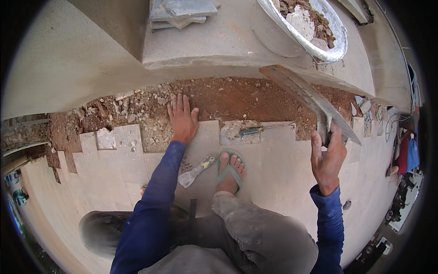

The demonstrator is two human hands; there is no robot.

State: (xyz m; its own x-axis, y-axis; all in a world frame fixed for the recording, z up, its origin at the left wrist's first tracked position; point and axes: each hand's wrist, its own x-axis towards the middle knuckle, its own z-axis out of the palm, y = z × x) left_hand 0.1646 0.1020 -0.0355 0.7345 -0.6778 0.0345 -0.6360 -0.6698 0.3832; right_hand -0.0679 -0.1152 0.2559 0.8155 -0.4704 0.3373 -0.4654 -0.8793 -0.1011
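My left hand (182,119) rests open, fingers spread on the loose rubble (130,102) at the paved edge. My right hand (327,160) grips a long, flat steel trowel (299,96) by its handle, its blade tilted over the strip of reddish soil (246,98). Between my hands, a screwdriver (251,130) lies by a gap in the pale tiles (269,169). A small white-and-yellow item (194,173) that I cannot make out lies beside my sandalled foot (228,176).
A concrete step (228,45) runs above the soil strip, bearing stacked grey tiles (182,11) and a bucket of rubble (301,36). A wall (59,45) stands at the upper left. Cables (392,123), red and blue items (406,153) and other objects lie at the far right.
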